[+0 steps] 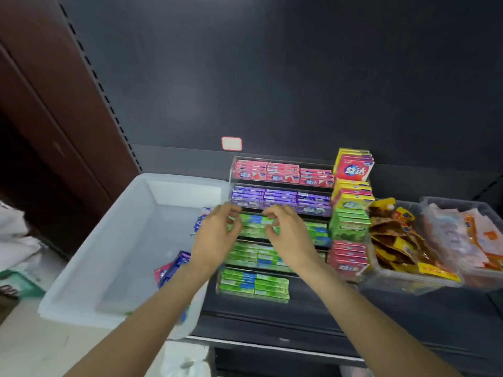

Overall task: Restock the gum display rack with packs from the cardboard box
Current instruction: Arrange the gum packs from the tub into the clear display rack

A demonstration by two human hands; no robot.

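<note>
A clear tiered gum rack (232,170) stands on the dark shelf. Pink packs (280,172) fill its top tier and purple packs (280,198) the second. The three lower tiers hold green packs. Both my hands are at the third tier. My left hand (216,238) and my right hand (288,235) have curled fingers pinching the green packs (255,221) there from either side. To the left, a white plastic bin (130,202) holds a few loose purple and pink packs (177,263). No cardboard box is in view.
Stacked square gum boxes (352,170) stand against the rack's right side. Two clear tubs of snack sachets (394,240) sit further right. A white plastic bag (190,360) lies below the shelf edge. A brown door (54,104) is at the left.
</note>
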